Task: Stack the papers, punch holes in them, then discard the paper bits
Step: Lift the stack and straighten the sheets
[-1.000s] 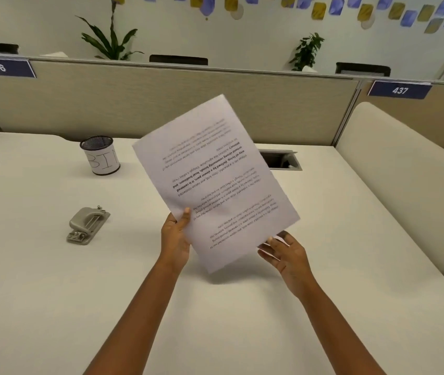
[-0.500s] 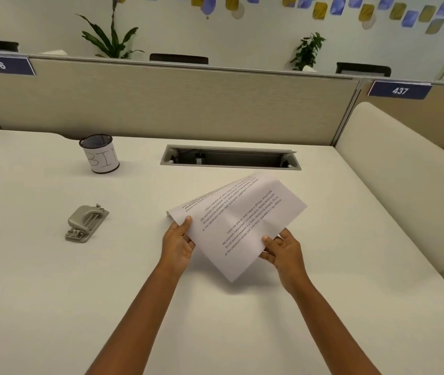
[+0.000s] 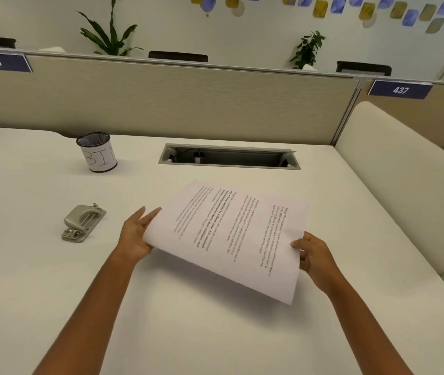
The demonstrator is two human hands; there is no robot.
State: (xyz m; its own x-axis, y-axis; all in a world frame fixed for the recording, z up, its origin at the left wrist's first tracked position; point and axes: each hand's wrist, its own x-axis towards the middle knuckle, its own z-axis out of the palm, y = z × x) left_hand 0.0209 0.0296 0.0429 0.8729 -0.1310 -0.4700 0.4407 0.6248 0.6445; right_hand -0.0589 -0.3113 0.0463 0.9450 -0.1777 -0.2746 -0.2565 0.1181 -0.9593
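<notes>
White desk (image 3: 26, 293), beige partition (image 3: 188, 104); left hand (image 3: 134, 236) fingers straight against papers (image 3: 229, 239), right hand (image 3: 313, 255) pinching edge.

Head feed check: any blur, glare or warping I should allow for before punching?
Head view: soft, even light with no glare. A faint shadow lies on the desk under the papers. Their print smears toward the left edge, and the left hand shows blurred fingertips. The hole punch is sharp. The wide-angle lens bows the partition top.
</notes>
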